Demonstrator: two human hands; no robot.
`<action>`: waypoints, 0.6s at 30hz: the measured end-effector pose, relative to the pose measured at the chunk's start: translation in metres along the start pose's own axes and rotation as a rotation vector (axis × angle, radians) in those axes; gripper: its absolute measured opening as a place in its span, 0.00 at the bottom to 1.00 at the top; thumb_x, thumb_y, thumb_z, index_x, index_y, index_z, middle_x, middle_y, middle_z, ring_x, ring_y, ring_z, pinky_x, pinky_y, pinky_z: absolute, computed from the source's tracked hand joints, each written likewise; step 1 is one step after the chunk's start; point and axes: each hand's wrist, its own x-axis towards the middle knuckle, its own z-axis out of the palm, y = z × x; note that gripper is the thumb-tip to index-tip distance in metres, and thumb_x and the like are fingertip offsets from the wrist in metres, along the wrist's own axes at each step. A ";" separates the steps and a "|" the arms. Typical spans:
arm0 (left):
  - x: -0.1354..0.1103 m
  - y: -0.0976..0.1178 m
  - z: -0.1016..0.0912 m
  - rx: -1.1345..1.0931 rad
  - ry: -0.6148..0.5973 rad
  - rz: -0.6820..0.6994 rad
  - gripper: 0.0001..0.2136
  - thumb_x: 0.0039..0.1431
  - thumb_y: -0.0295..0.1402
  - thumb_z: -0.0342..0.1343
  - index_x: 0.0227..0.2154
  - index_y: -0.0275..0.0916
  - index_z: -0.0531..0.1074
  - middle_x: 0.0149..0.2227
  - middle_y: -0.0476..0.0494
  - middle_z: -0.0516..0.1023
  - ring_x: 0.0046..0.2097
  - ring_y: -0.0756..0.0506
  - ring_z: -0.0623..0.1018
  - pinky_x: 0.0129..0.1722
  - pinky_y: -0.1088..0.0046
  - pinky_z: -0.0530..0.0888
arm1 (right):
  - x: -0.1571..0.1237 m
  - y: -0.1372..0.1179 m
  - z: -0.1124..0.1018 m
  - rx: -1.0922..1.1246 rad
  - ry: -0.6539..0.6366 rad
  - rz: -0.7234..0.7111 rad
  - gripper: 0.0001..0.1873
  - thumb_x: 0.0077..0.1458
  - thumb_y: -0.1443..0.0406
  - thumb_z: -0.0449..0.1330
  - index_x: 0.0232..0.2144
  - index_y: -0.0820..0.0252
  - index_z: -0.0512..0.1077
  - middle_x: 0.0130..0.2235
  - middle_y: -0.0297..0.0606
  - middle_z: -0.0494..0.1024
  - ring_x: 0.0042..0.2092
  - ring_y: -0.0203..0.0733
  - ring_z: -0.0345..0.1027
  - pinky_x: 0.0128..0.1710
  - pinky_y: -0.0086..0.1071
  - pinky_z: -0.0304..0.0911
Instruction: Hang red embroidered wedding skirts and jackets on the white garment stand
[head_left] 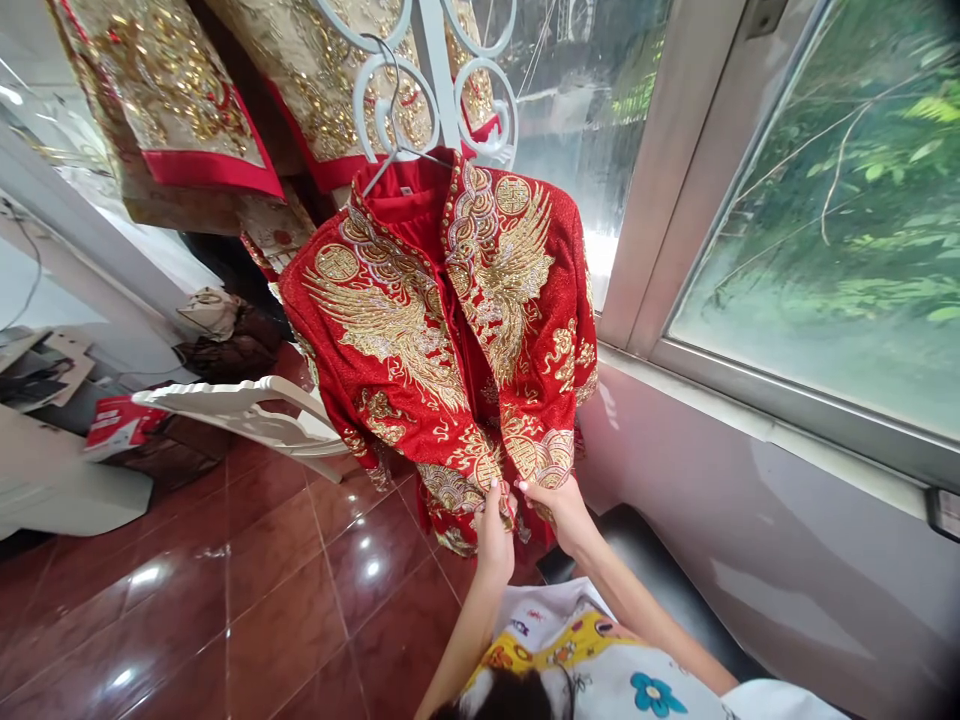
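Head view, single frame, notes from near to far.

Nearest the lens: a white printed shirt (pixel 592 665) with coloured cartoon shapes, and two bare forearms reaching forward from it.

Left hand (pixel 495 535): fingers curled shut, thumb on top, pinching the bottom hem of the left front panel of the jacket (pixel 420 330). I see cloth gathered in the grip.

Right hand (pixel 564 512): also closed, with thumb and fingertips nipped on the hem of the right front panel, palm turned partly up. The two hands sit just beside each other at the front opening, and I cannot tell whether they touch.

Below the right forearm is a black seat (pixel 660 580), close against the pale wall (pixel 750 520).

The floor (pixel 225 600) is glossy red-brown tile with bright reflections. A white chair (pixel 247 410) stands left of the jacket, its back near the left sleeve.

The jacket is red, heavily worked in gold thread with bird motifs on both fronts. It hangs full length, open down the middle, on a hanger (pixel 390 150) hooked into the scrollwork of a white rack (pixel 431 60).

Further back and higher, other gold-embroidered garments (pixel 172 100) with red borders hang on the left.

Farthest right is a window (pixel 825 220) with green foliage behind the glass.
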 end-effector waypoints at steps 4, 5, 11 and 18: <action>0.003 0.001 0.001 -0.114 -0.044 -0.061 0.05 0.47 0.33 0.58 0.26 0.36 0.71 0.27 0.49 0.74 0.29 0.52 0.74 0.32 0.77 0.72 | 0.001 0.004 -0.003 0.038 -0.030 0.041 0.16 0.33 0.62 0.71 0.25 0.63 0.70 0.22 0.32 0.73 0.23 0.32 0.62 0.25 0.28 0.59; 0.003 0.001 0.001 -0.118 -0.072 -0.065 0.05 0.47 0.32 0.59 0.28 0.36 0.72 0.28 0.48 0.75 0.31 0.51 0.75 0.34 0.76 0.72 | 0.001 0.005 -0.004 0.046 -0.016 0.045 0.17 0.32 0.62 0.71 0.25 0.63 0.70 0.22 0.32 0.72 0.23 0.32 0.62 0.24 0.28 0.59; -0.001 0.006 0.004 -0.068 -0.163 -0.008 0.12 0.46 0.32 0.64 0.36 0.39 0.73 0.40 0.43 0.78 0.44 0.45 0.77 0.45 0.68 0.74 | 0.001 0.006 -0.006 0.059 0.002 0.003 0.21 0.30 0.67 0.71 0.30 0.63 0.69 0.26 0.32 0.73 0.24 0.32 0.62 0.21 0.26 0.56; 0.003 0.000 0.000 -0.030 -0.142 -0.071 0.12 0.48 0.35 0.63 0.34 0.35 0.75 0.40 0.40 0.79 0.45 0.45 0.77 0.47 0.69 0.74 | 0.001 0.011 -0.002 0.130 0.028 0.025 0.20 0.30 0.68 0.71 0.29 0.63 0.69 0.24 0.30 0.72 0.23 0.30 0.60 0.23 0.26 0.58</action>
